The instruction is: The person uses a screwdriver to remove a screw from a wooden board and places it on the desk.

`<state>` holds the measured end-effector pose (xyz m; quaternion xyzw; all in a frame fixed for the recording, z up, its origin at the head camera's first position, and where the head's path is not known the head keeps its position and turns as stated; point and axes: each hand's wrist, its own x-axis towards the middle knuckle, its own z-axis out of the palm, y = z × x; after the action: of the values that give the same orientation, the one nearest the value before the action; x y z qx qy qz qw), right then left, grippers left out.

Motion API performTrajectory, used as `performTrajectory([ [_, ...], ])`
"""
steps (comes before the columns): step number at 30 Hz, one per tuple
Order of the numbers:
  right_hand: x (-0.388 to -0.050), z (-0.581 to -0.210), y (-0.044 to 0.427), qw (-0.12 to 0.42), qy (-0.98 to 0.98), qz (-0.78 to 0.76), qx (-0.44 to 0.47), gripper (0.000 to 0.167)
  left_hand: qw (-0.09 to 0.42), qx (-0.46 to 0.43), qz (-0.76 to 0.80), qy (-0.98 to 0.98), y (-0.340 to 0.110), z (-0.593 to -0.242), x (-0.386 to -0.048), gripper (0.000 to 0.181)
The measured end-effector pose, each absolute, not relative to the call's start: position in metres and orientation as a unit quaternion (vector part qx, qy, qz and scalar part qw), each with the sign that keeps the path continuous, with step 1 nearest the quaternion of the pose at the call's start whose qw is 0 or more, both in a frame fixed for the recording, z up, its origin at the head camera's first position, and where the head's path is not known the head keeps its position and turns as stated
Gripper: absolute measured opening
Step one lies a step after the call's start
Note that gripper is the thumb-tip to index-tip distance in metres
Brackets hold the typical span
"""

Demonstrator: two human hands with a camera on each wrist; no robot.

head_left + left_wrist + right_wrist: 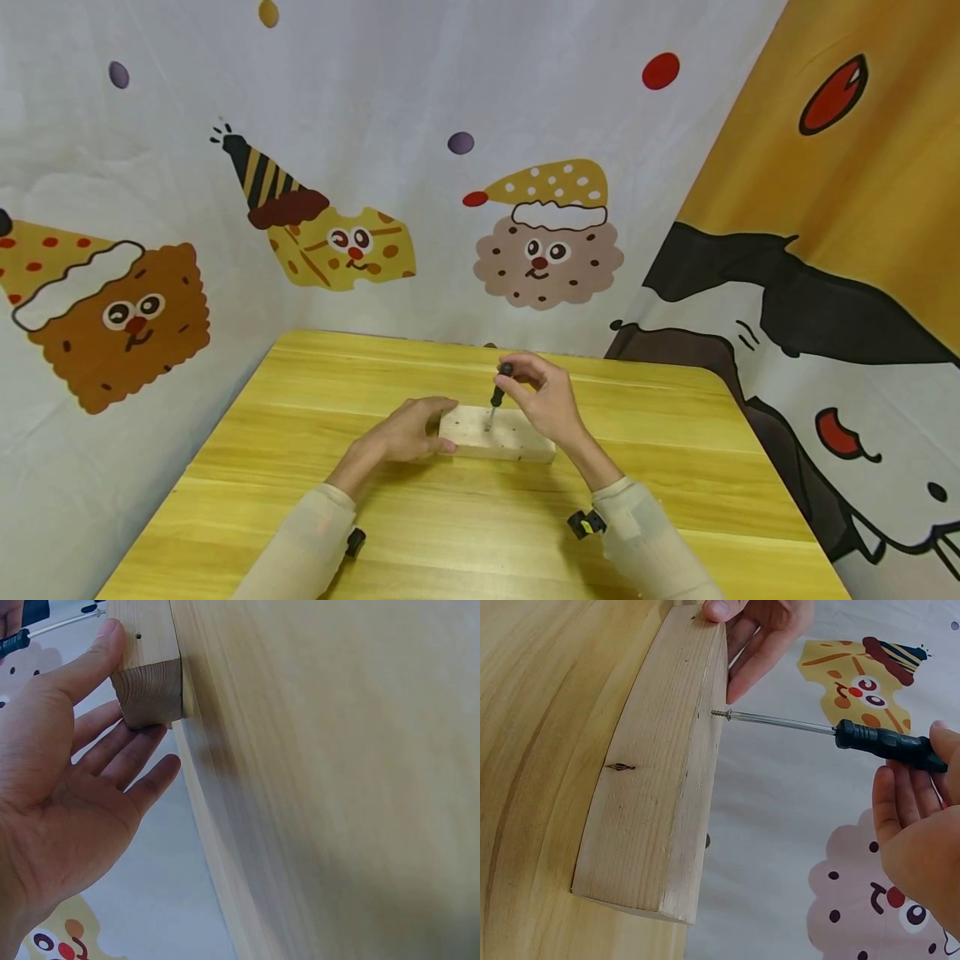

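Observation:
A pale wooden block (467,432) with small holes in its top lies on the table. My left hand (411,428) holds its left end, thumb on the near side in the head view and fingers around the far side. The right hand (547,402) grips the black handle of a screwdriver (498,395) from above. In the right wrist view the screwdriver's shaft (787,721) meets a small screw (719,713), which stands partly out of the block's top. The screwdriver leans slightly from upright.
The yellow wood-grain table (420,533) runs out to both sides and toward me. Behind it hangs a pale curtain (375,108) printed with cartoon food. A dark knot (620,766) marks the block's side.

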<state>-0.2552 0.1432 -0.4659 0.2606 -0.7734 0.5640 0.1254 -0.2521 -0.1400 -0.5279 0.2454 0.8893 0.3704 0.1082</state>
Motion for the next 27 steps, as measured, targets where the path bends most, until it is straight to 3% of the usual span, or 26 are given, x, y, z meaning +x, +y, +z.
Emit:
performTrajectory([
  [16,-0.2542,-0.4639,0.1427,0.117,-0.778,0.568,0.243,0.028,0.115,0.238,0.375,0.889,-0.1398,-0.5282,-0.2507,0.079],
  [27,-0.2552,-0.4632,0.1426,0.102,-0.765,0.564,0.294,0.027,0.112,0.238,0.368,0.892,-0.1403,-0.5301,-0.2529,0.079],
])
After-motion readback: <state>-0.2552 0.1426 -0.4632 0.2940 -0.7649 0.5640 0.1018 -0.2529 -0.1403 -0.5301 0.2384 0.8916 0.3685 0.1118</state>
